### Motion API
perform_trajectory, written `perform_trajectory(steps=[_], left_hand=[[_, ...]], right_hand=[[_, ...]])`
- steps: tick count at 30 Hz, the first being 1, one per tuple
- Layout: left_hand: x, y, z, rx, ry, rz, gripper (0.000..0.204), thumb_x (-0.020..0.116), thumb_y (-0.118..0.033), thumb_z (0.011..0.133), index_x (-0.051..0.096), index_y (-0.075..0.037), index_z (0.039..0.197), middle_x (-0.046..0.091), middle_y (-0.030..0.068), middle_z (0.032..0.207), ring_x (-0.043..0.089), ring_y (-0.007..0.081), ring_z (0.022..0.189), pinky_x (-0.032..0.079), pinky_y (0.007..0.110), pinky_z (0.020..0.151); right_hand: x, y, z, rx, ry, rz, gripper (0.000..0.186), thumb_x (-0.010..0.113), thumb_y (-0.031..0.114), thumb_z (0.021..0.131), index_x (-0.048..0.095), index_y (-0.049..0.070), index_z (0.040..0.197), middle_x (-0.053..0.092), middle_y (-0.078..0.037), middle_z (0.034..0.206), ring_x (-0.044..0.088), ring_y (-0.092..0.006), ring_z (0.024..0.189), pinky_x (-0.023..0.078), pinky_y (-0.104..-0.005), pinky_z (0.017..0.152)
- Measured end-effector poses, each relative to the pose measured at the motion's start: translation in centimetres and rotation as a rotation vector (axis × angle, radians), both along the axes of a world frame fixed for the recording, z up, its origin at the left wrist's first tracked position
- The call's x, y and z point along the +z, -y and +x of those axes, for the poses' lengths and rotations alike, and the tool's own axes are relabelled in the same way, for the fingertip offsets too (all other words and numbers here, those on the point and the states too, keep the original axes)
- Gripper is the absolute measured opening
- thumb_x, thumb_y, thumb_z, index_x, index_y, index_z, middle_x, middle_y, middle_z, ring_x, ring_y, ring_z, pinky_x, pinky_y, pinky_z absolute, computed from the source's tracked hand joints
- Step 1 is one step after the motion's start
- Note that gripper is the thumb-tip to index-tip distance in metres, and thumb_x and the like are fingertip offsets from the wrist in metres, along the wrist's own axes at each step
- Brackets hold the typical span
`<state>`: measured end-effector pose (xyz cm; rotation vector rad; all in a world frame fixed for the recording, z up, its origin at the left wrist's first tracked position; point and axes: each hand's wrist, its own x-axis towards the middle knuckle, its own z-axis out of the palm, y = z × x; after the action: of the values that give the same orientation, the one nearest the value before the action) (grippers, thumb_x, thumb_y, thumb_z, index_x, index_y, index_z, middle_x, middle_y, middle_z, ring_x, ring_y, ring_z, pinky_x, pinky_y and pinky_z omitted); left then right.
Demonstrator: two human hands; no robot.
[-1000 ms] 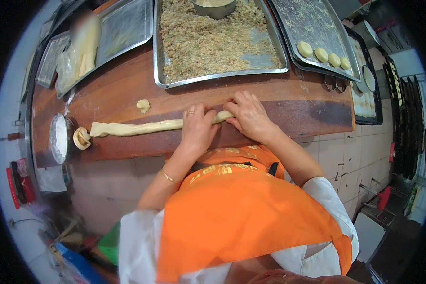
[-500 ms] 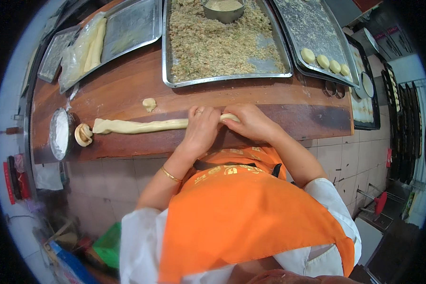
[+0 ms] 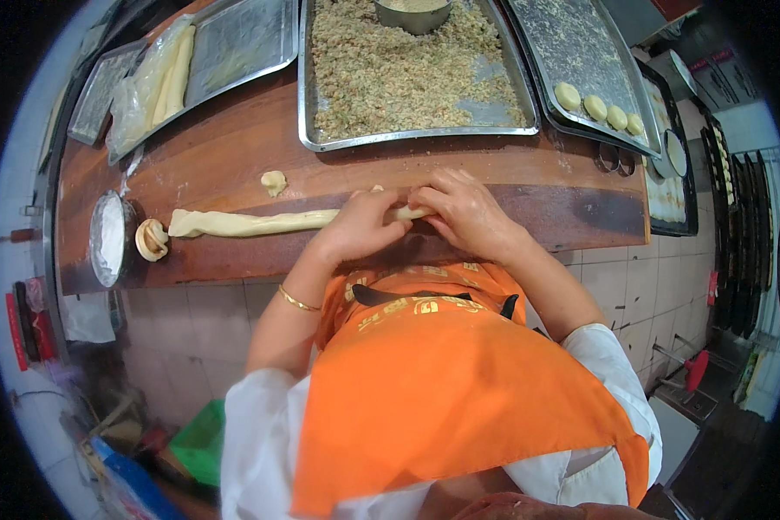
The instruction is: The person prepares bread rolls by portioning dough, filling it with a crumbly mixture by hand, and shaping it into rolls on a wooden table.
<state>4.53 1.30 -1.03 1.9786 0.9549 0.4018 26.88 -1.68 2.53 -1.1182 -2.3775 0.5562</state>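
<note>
A long pale rope of dough [image 3: 246, 224] lies across the wooden bench. My left hand [image 3: 361, 224] is closed on the rope toward its right part. Just to its right, my right hand [image 3: 466, 211] has its fingers curled on the rope's right end, its thumb below. A small dough piece [image 3: 274, 182] lies behind the rope; a smaller bit [image 3: 377, 189] shows beside my left fingertips. By the rope's left end are a coiled, brownish-and-pale dough piece [image 3: 152, 242] and a metal bowl of white powder [image 3: 111, 236].
The bench [image 3: 191, 165] holds a tray of crumbly mixture [image 3: 390, 82] with a round pan [image 3: 412, 13] at the back. Left is a tray [image 3: 230, 48] with bagged dough rolls [image 3: 156, 87]. Right are a floured tray [image 3: 563, 48] with several dough rounds [image 3: 594, 107] and metal cutters [image 3: 614, 160].
My left hand has shifted a little left along the rope. A small bit of dough now shows behind it. My right hand has shifted slightly right, still at the rope's end.
</note>
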Motion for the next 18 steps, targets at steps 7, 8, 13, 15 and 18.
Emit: perform_trajectory(steps=[7, 8, 13, 15, 18], left_hand=[[0.8, 0.8, 0.4, 0.054, 0.087, -0.060, 0.024, 0.069, -0.011, 0.084, 0.061, 0.003, 0.101, 0.065, 0.0157, 0.090, 0.062, 0.0223, 0.084, 0.048, 0.036, 0.075], [0.5, 1.0, 0.6, 0.058, 0.117, -0.012, 0.023, 0.070, -0.011, 0.084, 0.061, 0.003, 0.100, 0.065, 0.0155, 0.089, 0.062, 0.0237, 0.083, 0.048, 0.036, 0.074], [0.1, 1.8, 1.3, 0.089, 0.003, 0.239, 0.023, 0.069, -0.010, 0.082, 0.059, -0.001, 0.100, 0.063, 0.0174, 0.095, 0.060, 0.0373, 0.090, 0.045, 0.043, 0.081], [-0.4, 1.9, 1.1, 0.062, -0.043, 0.297, 0.023, 0.069, -0.009, 0.081, 0.059, -0.002, 0.100, 0.062, 0.0172, 0.096, 0.059, 0.0388, 0.093, 0.043, 0.045, 0.083], [-1.1, 2.0, 1.1, 0.041, -0.102, 0.353, 0.022, 0.068, -0.009, 0.080, 0.058, -0.003, 0.097, 0.061, 0.0162, 0.094, 0.058, 0.0374, 0.095, 0.041, 0.045, 0.085]], right_hand=[[-1.2, -0.1, 0.1, -0.021, -0.215, -0.458, 0.031, 0.070, 0.023, 0.086, 0.064, 0.001, 0.108, 0.068, -0.021, 0.104, 0.064, -0.0426, 0.096, 0.051, -0.0481, 0.080], [-1.4, -0.2, 0.0, -0.022, -0.175, -0.459, 0.032, 0.068, 0.024, 0.087, 0.064, 0.001, 0.107, 0.069, -0.021, 0.101, 0.065, -0.0426, 0.094, 0.051, -0.0481, 0.079], [-1.8, -0.2, -0.3, -0.069, -0.061, -0.376, 0.031, 0.067, 0.027, 0.089, 0.065, 0.001, 0.104, 0.068, -0.023, 0.098, 0.065, -0.0428, 0.091, 0.052, -0.0475, 0.077], [-2.2, -0.1, -0.2, -0.054, -0.104, -0.361, 0.028, 0.066, 0.026, 0.090, 0.063, 0.001, 0.103, 0.068, -0.022, 0.097, 0.064, -0.0419, 0.091, 0.051, -0.0467, 0.076], [-2.3, 0.0, -0.5, -0.085, -0.141, -0.357, 0.027, 0.067, 0.025, 0.089, 0.063, 0.001, 0.101, 0.068, -0.023, 0.094, 0.064, -0.0430, 0.089, 0.051, -0.0487, 0.075]])
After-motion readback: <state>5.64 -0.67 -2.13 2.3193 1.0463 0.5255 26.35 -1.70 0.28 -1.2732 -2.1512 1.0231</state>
